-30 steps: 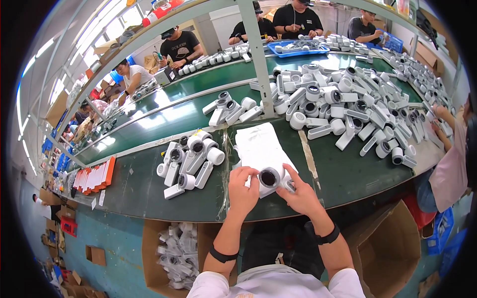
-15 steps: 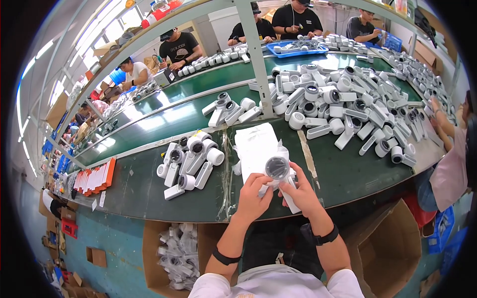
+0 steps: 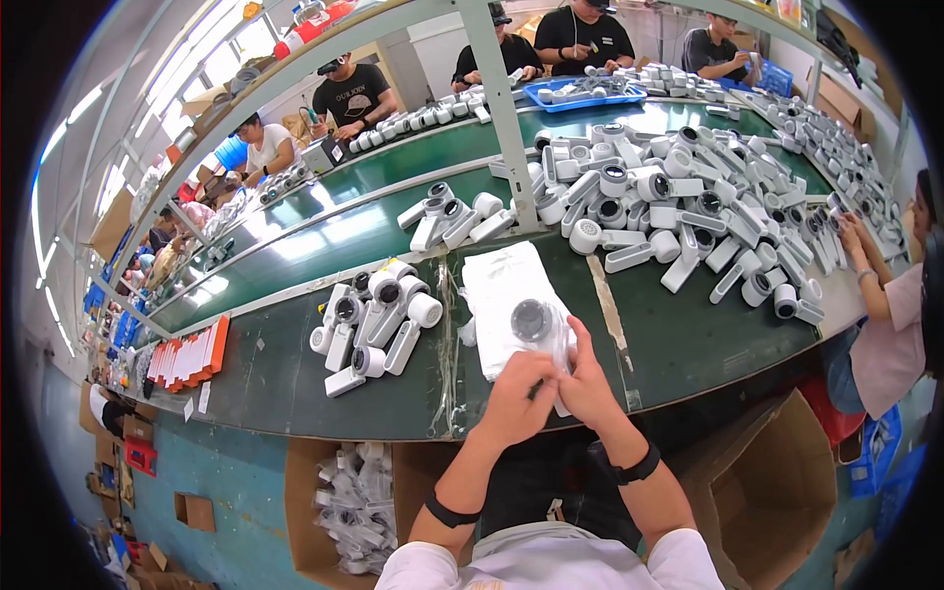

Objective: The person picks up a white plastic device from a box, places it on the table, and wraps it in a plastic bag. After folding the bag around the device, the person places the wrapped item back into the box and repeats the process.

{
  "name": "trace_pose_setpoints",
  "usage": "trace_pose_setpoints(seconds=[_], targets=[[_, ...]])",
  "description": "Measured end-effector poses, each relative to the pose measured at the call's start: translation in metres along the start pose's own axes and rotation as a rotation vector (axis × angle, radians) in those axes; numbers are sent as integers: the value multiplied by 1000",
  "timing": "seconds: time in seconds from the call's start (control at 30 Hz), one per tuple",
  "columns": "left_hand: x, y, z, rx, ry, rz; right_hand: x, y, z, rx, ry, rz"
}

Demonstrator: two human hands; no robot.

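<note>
Left hand (image 3: pixel 521 395) first: the fingers are bent and bunched together against the other hand, but whether any plastic is actually pinched in them can't be told, since the tips are covered. In the right hand (image 3: pixel 590 383), the lower part of the bagged handheld device (image 3: pixel 531 321) is gripped, with the index finger stretched up along it. Most of the handle is hidden by both hands, and the bag's lower edge is pretty hard to make out.

Compared with half a second ago, the round end has been shifted a bit up and left, and the left fingers have been brought in closer to the right ones. The white handle end that was poking out below the right hand is now mostly covered.

The device is held over the white stack (image 3: pixel 497 295); its round face looks dark grey and hazy under clear, wrinkled plastic, with a paler rim. Further out, a small cluster of unbagged devices (image 3: pixel 401 346) is seen left on the green bench (image 3: pixel 265 393), and a big heap (image 3: pixel 654 202) is piled up right.
</note>
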State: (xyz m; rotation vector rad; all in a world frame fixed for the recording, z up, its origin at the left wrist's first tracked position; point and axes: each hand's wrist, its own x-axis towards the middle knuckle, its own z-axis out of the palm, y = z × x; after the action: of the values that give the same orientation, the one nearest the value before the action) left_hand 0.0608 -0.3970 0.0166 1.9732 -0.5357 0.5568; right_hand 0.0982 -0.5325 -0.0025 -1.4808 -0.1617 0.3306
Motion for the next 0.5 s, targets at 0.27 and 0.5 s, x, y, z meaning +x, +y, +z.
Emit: trace_pose_setpoints(seconds=[0.27,0.5], targets=[[-27,-3,-11,-400,-197,-335,4,-5,-5,85,243,-129],[-23,-18,6,-780,343,-683,5,8,16,223,241,-238]])
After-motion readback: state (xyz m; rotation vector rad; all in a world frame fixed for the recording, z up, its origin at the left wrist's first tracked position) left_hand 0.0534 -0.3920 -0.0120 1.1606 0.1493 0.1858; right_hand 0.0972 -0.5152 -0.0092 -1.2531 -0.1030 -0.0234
